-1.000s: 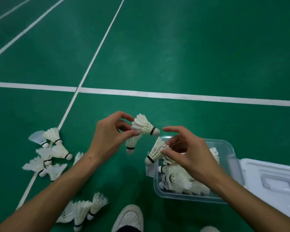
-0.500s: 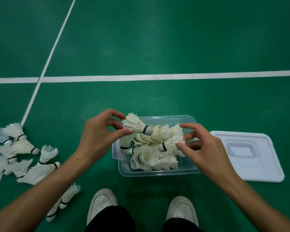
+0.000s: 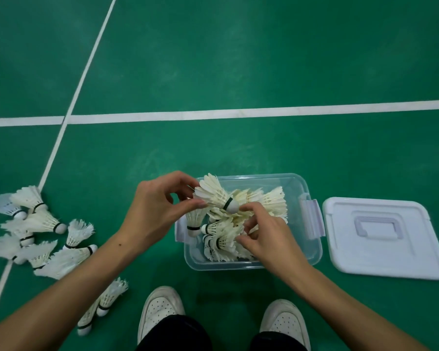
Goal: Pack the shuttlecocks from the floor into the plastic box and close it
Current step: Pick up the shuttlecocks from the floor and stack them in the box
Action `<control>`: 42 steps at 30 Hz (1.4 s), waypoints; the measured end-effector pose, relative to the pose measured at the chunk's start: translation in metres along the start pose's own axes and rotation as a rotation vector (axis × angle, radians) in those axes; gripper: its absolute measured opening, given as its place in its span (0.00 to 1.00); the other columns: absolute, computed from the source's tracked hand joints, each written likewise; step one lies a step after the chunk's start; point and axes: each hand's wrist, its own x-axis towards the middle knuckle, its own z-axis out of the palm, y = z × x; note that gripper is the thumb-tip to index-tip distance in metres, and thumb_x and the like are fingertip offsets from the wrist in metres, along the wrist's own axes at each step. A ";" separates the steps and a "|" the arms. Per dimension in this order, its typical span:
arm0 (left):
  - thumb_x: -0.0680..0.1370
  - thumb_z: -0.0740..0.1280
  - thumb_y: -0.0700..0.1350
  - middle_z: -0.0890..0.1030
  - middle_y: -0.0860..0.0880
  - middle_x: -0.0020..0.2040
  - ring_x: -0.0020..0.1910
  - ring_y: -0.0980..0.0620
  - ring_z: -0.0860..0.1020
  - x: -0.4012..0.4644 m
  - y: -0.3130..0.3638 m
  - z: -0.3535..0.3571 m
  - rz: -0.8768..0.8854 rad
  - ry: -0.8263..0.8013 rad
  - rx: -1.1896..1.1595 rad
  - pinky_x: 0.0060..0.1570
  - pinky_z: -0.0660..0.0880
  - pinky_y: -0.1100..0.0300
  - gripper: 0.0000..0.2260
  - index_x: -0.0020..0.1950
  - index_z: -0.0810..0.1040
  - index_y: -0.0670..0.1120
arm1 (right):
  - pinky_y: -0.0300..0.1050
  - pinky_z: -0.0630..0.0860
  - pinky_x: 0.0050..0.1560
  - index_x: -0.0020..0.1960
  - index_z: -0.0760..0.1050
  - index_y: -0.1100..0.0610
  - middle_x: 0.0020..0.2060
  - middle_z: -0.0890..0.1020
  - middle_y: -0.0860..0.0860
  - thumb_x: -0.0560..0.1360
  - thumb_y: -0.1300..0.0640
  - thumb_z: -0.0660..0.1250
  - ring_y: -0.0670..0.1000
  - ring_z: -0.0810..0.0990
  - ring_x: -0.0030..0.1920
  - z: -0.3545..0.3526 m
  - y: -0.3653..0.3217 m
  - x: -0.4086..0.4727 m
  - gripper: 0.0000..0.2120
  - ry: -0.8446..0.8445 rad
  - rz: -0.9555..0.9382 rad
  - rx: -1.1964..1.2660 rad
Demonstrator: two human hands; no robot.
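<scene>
A clear plastic box (image 3: 312,252) stands on the green floor, holding several white shuttlecocks (image 3: 271,201). My left hand (image 3: 152,211) pinches the feathers of one shuttlecock (image 3: 214,193) over the box's left edge, cork pointing right. A second shuttlecock (image 3: 194,219) hangs below that hand. My right hand (image 3: 266,235) is down inside the box with curled fingers among the shuttlecocks; whether it still holds one is hidden. The white lid (image 3: 383,236) lies flat to the right of the box.
A pile of loose shuttlecocks (image 3: 38,234) lies on the floor at the left, with a few more (image 3: 104,300) near my left shoe (image 3: 160,310). My right shoe (image 3: 285,323) is below the box. White court lines (image 3: 238,114) cross the floor.
My right hand has gone down into the box with its shuttlecock. My left hand has carried its shuttlecock right, over the box's left edge.
</scene>
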 end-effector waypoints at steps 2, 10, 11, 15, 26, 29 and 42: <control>0.69 0.81 0.51 0.85 0.60 0.39 0.39 0.59 0.83 0.001 0.001 0.001 0.041 -0.033 0.003 0.37 0.71 0.71 0.12 0.50 0.84 0.54 | 0.46 0.83 0.47 0.73 0.69 0.45 0.42 0.81 0.44 0.74 0.55 0.80 0.43 0.82 0.42 0.000 0.000 0.004 0.32 -0.035 0.046 0.055; 0.71 0.79 0.51 0.85 0.60 0.41 0.38 0.62 0.82 0.010 0.003 0.005 0.152 -0.154 -0.018 0.38 0.71 0.72 0.12 0.53 0.87 0.50 | 0.48 0.82 0.58 0.77 0.66 0.41 0.45 0.84 0.46 0.70 0.51 0.83 0.45 0.84 0.49 -0.026 0.007 -0.012 0.41 -0.147 0.062 0.240; 0.71 0.79 0.51 0.86 0.59 0.41 0.37 0.62 0.81 0.012 0.003 0.005 0.161 -0.164 -0.016 0.38 0.71 0.71 0.12 0.53 0.87 0.50 | 0.48 0.82 0.59 0.76 0.67 0.41 0.46 0.84 0.45 0.70 0.51 0.83 0.44 0.85 0.50 -0.031 0.007 -0.014 0.40 -0.146 0.063 0.246; 0.72 0.80 0.49 0.85 0.59 0.41 0.38 0.59 0.80 0.023 0.007 0.004 0.235 -0.239 0.035 0.39 0.70 0.72 0.11 0.54 0.87 0.53 | 0.49 0.84 0.59 0.70 0.74 0.43 0.49 0.86 0.43 0.71 0.52 0.82 0.43 0.86 0.52 -0.062 0.001 -0.015 0.31 -0.099 0.073 0.276; 0.74 0.80 0.46 0.84 0.60 0.44 0.42 0.57 0.81 0.057 0.027 0.010 0.338 -0.495 0.067 0.42 0.77 0.66 0.12 0.57 0.86 0.54 | 0.48 0.78 0.69 0.72 0.75 0.43 0.61 0.84 0.39 0.79 0.58 0.75 0.42 0.81 0.66 -0.094 -0.028 0.013 0.24 -0.089 -0.252 0.168; 0.74 0.80 0.44 0.87 0.59 0.46 0.40 0.57 0.82 0.056 0.025 0.013 0.300 -0.481 -0.004 0.43 0.77 0.67 0.14 0.58 0.86 0.52 | 0.48 0.79 0.67 0.70 0.77 0.43 0.55 0.86 0.41 0.78 0.57 0.76 0.44 0.83 0.61 -0.092 -0.022 0.011 0.23 -0.051 -0.220 0.216; 0.72 0.78 0.48 0.85 0.57 0.51 0.38 0.52 0.79 0.036 0.009 0.012 0.204 -0.247 -0.084 0.43 0.81 0.56 0.18 0.62 0.83 0.50 | 0.49 0.84 0.48 0.63 0.81 0.39 0.45 0.86 0.35 0.73 0.53 0.80 0.42 0.86 0.44 -0.097 0.021 -0.032 0.21 0.295 -0.047 0.059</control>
